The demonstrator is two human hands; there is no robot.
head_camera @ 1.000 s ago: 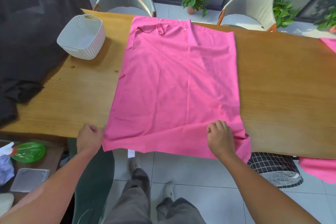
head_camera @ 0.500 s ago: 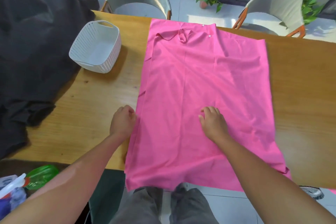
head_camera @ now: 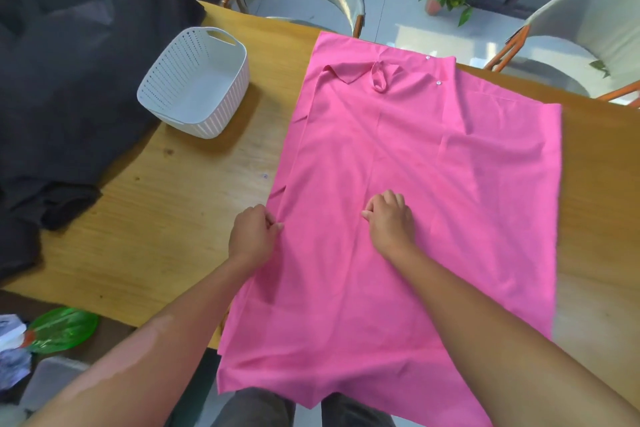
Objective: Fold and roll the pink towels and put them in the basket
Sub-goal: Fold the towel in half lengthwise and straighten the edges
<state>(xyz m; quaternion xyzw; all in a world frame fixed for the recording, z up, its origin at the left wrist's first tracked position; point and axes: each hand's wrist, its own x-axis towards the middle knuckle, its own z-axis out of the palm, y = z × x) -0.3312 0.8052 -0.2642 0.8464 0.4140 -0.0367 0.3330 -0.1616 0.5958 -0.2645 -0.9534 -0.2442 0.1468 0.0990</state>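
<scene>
I see my left hand (head_camera: 254, 236) pinching the pink towel (head_camera: 433, 184) at its left edge, right hand's (head_camera: 391, 218) curled fingers gripping its middle, the white basket (head_camera: 197, 83) far beyond my left fingers on the bench (head_camera: 156, 218).

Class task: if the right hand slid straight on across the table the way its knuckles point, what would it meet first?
Probably only more pink towel at first; the right hand points toward the small fabric loop near the far edge.
</scene>
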